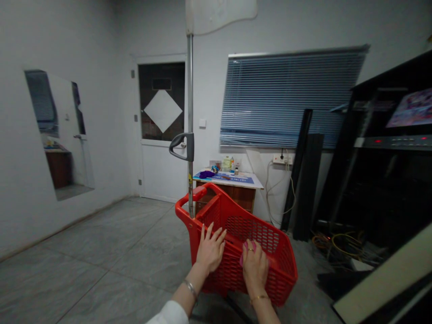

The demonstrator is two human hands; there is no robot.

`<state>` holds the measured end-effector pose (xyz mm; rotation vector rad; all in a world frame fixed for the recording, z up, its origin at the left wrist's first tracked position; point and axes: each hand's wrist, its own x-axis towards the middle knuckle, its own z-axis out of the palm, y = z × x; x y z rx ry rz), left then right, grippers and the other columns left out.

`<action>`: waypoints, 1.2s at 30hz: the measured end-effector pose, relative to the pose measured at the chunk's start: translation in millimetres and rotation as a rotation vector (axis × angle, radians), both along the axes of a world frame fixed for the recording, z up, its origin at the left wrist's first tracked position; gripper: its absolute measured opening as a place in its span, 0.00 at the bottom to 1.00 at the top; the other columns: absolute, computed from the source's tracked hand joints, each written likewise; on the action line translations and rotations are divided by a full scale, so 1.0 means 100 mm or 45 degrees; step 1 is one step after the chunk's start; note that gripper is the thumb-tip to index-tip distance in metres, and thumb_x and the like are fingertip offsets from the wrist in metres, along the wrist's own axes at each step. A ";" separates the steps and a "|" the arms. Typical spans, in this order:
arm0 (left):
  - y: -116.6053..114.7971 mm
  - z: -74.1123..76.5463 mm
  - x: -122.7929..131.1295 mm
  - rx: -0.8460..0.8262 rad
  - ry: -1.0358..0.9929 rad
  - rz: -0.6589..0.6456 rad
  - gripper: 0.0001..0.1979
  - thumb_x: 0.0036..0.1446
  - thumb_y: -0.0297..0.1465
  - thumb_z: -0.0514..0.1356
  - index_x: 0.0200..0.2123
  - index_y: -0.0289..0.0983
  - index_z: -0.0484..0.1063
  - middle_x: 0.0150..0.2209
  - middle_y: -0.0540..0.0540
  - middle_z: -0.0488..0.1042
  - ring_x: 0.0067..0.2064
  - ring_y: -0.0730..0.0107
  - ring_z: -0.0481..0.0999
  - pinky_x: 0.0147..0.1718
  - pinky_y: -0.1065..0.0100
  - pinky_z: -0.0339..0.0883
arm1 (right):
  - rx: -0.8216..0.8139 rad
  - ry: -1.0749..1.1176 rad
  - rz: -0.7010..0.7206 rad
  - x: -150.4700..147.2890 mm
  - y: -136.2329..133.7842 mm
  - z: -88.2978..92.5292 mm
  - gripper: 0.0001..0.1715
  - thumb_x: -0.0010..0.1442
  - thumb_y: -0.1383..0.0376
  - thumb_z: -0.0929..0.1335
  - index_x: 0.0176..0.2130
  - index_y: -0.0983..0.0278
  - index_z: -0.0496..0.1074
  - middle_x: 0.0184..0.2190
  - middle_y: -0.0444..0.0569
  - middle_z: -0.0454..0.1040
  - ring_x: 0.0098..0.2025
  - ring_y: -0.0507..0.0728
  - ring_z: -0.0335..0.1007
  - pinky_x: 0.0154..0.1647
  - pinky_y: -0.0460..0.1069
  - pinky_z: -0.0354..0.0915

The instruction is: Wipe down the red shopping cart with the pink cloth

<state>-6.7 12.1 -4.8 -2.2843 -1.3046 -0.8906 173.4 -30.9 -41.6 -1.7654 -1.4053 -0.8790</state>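
A red plastic shopping basket (pixel 256 234) on wheels stands on the floor right in front of me, its tall metal pull handle (pixel 190 135) rising at its far end. My left hand (pixel 211 249) lies flat on the basket's near rim with fingers stretched out. My right hand (pixel 254 265) presses on the rim to the right, fingers closed over a pink cloth (pixel 248 249) that peeks out from under them.
A small wooden table (pixel 232 184) with bottles and a blue mat stands behind the basket by a white door (pixel 162 135). Blinds (pixel 286 99) cover the window. Black shelving (pixel 388 157) and loose cables (pixel 337 243) fill the right. Grey tiled floor (pixel 101 252) stretches left.
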 end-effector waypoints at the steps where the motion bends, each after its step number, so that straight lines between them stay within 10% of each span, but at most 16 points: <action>1: 0.00 0.00 0.00 -0.005 0.003 -0.001 0.22 0.66 0.37 0.50 0.62 0.52 0.63 0.59 0.54 0.71 0.68 0.54 0.54 0.66 0.40 0.46 | -0.021 -0.002 0.022 -0.10 0.05 0.05 0.17 0.67 0.62 0.62 0.50 0.62 0.74 0.48 0.55 0.73 0.39 0.57 0.67 0.40 0.51 0.60; 6: 0.01 -0.01 -0.02 -0.012 0.023 0.003 0.22 0.65 0.37 0.51 0.62 0.53 0.62 0.60 0.55 0.70 0.68 0.55 0.55 0.66 0.40 0.45 | -0.108 -0.021 0.140 -0.17 0.10 0.12 0.18 0.68 0.60 0.60 0.50 0.61 0.74 0.48 0.54 0.74 0.41 0.56 0.68 0.41 0.50 0.60; 18: -0.01 0.02 0.02 -0.033 -0.054 -0.004 0.20 0.66 0.35 0.50 0.60 0.52 0.66 0.58 0.53 0.73 0.66 0.54 0.57 0.66 0.38 0.46 | 0.001 0.191 0.072 1.07 -0.37 -0.41 0.34 0.68 0.48 0.53 0.52 0.65 0.73 0.49 0.58 0.72 0.46 0.61 0.70 0.44 0.53 0.63; 24: -0.02 0.05 0.03 -0.064 -0.083 -0.015 0.20 0.66 0.35 0.50 0.59 0.51 0.67 0.57 0.53 0.74 0.66 0.54 0.58 0.66 0.38 0.46 | 0.048 0.118 -0.135 0.67 -0.25 -0.25 0.24 0.68 0.54 0.59 0.49 0.64 0.75 0.49 0.58 0.72 0.40 0.59 0.68 0.40 0.52 0.60; 36: 0.03 0.04 -0.01 -0.045 -0.025 -0.015 0.20 0.66 0.34 0.50 0.60 0.50 0.66 0.57 0.53 0.74 0.66 0.54 0.58 0.66 0.38 0.46 | -0.196 0.086 0.116 -0.41 0.17 0.25 0.18 0.68 0.60 0.61 0.53 0.61 0.72 0.49 0.54 0.73 0.41 0.57 0.68 0.40 0.50 0.59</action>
